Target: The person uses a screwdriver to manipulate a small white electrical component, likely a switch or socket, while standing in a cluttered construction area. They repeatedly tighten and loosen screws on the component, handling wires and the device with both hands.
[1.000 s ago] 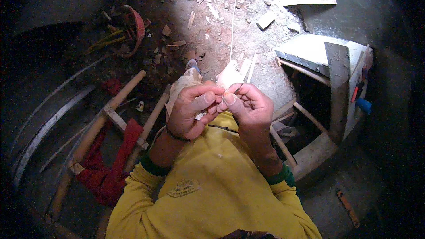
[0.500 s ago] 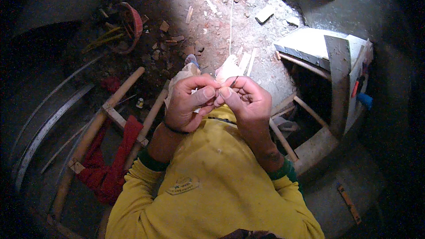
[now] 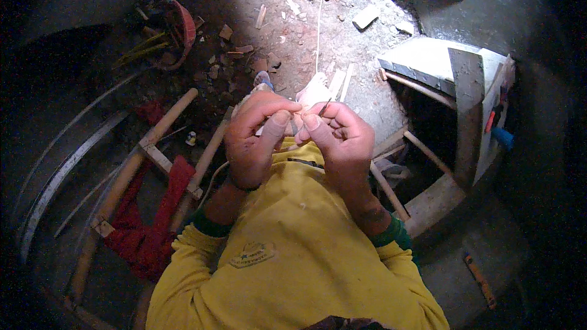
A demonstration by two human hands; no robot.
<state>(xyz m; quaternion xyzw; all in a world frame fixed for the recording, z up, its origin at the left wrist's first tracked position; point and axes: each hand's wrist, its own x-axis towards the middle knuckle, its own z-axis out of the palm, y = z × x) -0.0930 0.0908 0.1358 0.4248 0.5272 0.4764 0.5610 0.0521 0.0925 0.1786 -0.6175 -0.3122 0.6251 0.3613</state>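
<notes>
Both hands meet in front of my yellow sweatshirt (image 3: 306, 220), thumbs and forefingers almost touching. My left hand (image 3: 254, 137) is closed in a pinch; whatever lies between its fingertips is too small and hidden to name. Pinched in my right hand (image 3: 347, 140) is a thin dark strip (image 3: 324, 109), its tip poking up past the forefinger. A pale cord (image 3: 214, 178) shows beside my left wrist. Beyond the fingers, a white cord (image 3: 321, 24) runs down the floor toward my feet.
Left stands a wooden ladder-like frame (image 3: 174, 113) with red cloth (image 3: 140, 232) on it. Behind it are curved metal strips (image 3: 61, 174) and a reddish basin (image 3: 186, 33). Right is a wood-framed piece (image 3: 468, 110). Wood scraps (image 3: 367, 17) litter the floor ahead.
My left hand has shifted slightly left and turned, with its thumb more upright. A pale cord has come into sight beside the left wrist. My right hand has barely moved.
</notes>
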